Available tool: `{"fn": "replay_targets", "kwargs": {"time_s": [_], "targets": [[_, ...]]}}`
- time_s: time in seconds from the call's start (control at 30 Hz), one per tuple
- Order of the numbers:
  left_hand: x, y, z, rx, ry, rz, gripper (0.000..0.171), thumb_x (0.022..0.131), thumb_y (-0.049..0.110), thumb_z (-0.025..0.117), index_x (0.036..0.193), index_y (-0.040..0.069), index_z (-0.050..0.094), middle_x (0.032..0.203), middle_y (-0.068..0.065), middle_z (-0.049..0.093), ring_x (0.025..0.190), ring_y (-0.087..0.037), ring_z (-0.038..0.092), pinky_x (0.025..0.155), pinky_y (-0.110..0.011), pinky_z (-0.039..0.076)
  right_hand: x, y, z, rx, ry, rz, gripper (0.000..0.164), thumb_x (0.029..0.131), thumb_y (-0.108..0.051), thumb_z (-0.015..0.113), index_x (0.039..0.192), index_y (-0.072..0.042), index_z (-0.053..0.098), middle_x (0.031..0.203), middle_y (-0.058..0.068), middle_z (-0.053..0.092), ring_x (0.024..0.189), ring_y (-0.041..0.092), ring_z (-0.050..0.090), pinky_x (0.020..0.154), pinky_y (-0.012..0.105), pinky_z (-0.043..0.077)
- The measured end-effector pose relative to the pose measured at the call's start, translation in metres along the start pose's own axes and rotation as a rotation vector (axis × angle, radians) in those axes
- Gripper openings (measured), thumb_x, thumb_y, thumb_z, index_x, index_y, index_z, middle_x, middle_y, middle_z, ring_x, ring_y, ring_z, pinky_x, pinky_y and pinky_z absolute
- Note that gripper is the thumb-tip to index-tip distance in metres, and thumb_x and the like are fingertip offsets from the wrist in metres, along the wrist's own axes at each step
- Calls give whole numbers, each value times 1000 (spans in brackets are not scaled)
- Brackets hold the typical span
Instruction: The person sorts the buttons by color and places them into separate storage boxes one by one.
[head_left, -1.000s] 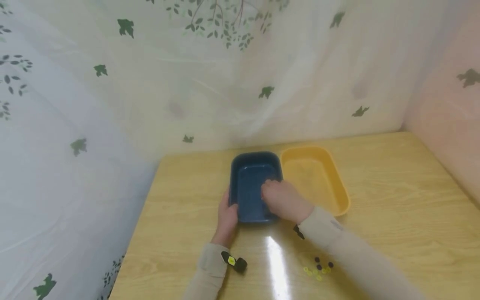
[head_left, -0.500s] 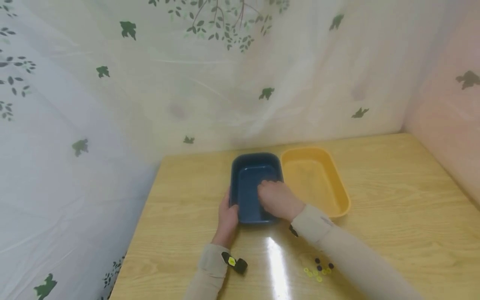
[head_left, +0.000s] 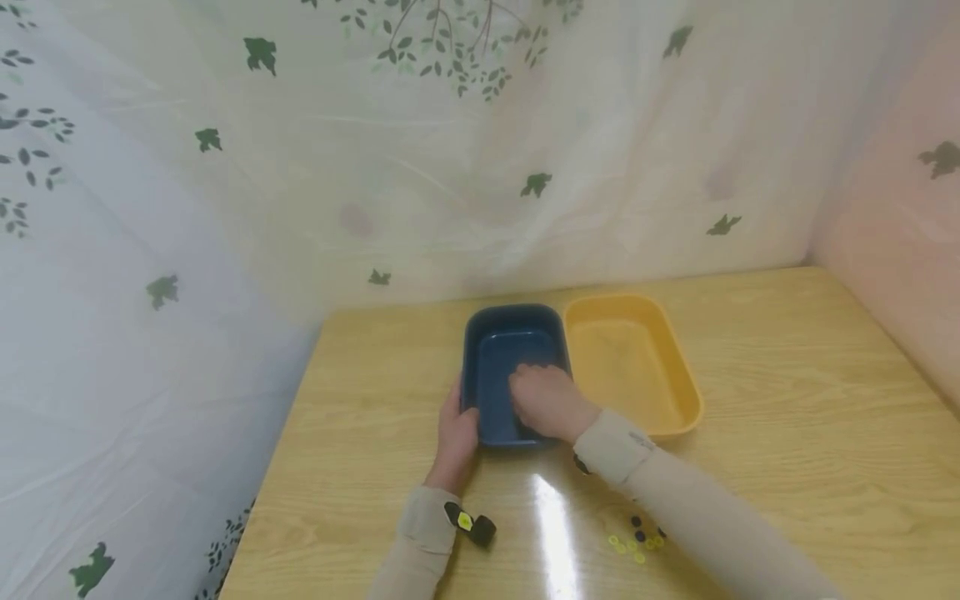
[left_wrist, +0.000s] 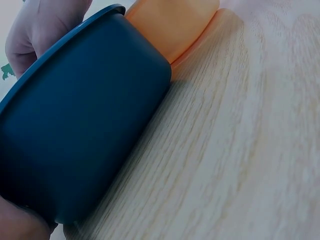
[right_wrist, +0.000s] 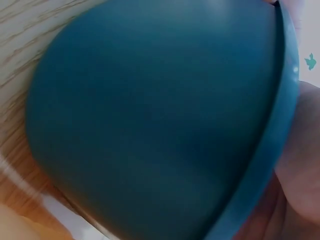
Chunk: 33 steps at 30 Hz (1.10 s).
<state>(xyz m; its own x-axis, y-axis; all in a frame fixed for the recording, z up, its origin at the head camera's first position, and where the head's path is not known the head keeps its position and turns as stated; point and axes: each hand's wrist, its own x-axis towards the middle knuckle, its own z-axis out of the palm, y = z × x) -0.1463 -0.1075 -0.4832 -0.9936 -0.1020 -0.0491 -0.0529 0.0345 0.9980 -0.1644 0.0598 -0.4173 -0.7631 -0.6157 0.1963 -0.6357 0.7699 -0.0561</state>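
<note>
L hand (head_left: 458, 429) grips near-L corner of deep blue rectangular plastic tray (head_left: 495, 362); R hand (head_left: 549, 402) inside it, curled, any held item hidden. R of grip: yellow rectangular plastic tray (head_left: 618, 358). Nearer wearer: small round yellow pcs. (head_left: 632, 547) & small round dark pcs. (head_left: 640, 537), loose; work judged unfinished, amt. done unclear.

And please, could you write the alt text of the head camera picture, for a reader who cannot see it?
A person's right hand reaches into a dark blue tray while the left hand holds its left side. A yellow tray sits beside it on a wooden table, with small yellow and dark pieces lying nearer the viewer.
</note>
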Motion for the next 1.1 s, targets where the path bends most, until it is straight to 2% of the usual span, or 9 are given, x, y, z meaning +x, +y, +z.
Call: {"fn": "replay_targets", "kwargs": {"time_s": [0.13, 0.4, 0.53, 0.7, 0.87, 1.1], "targets": [[-1, 5, 0, 2, -11, -9, 74, 81, -12, 41, 151, 10, 34, 154, -10, 35, 141, -28, 29, 115, -47, 26, 1, -2, 0, -4, 1, -1, 10, 81, -15, 68, 77, -7, 63, 71, 4, 55, 59, 19, 54, 46, 33, 46], [-17, 38, 2, 47, -26, -24, 70, 82, -12, 39, 151, 0, 30, 154, -18, 32, 142, -33, 28, 114, -48, 27, 4, -3, 1, -8, -28, 14, 16, 81, -19, 71, 89, -7, 66, 78, 4, 59, 65, 20, 57, 50, 32, 47], [-11, 26, 1, 38, -21, -17, 71, 82, -12, 39, 151, 1, 30, 154, -17, 31, 142, -33, 26, 115, -49, 25, 4, -4, 0, -4, -36, 19, 14, 83, -20, 70, 89, -8, 66, 79, 4, 60, 66, 19, 57, 51, 32, 47], [-1, 3, 0, 20, -8, -27, 73, 83, -10, 41, 152, 9, 31, 156, -11, 32, 143, -29, 26, 115, -48, 24, 5, -3, 4, -20, -24, 26, 12, 83, -20, 69, 86, -9, 65, 76, 3, 58, 64, 19, 56, 50, 32, 47], [0, 0, 0, 22, -4, -36, 73, 83, -8, 41, 153, 14, 32, 156, -5, 33, 143, -25, 27, 115, -46, 25, 7, -1, 9, -33, -33, 34, 13, 83, -22, 68, 86, -10, 65, 76, 2, 57, 63, 17, 55, 49, 31, 46], [0, 1, 0, 9, -10, -48, 73, 83, -6, 41, 153, 15, 32, 155, -3, 33, 143, -23, 26, 116, -44, 24, 6, 1, 7, -23, -33, 38, 12, 84, -21, 68, 87, -10, 65, 76, 1, 57, 63, 16, 54, 50, 30, 45]]}}
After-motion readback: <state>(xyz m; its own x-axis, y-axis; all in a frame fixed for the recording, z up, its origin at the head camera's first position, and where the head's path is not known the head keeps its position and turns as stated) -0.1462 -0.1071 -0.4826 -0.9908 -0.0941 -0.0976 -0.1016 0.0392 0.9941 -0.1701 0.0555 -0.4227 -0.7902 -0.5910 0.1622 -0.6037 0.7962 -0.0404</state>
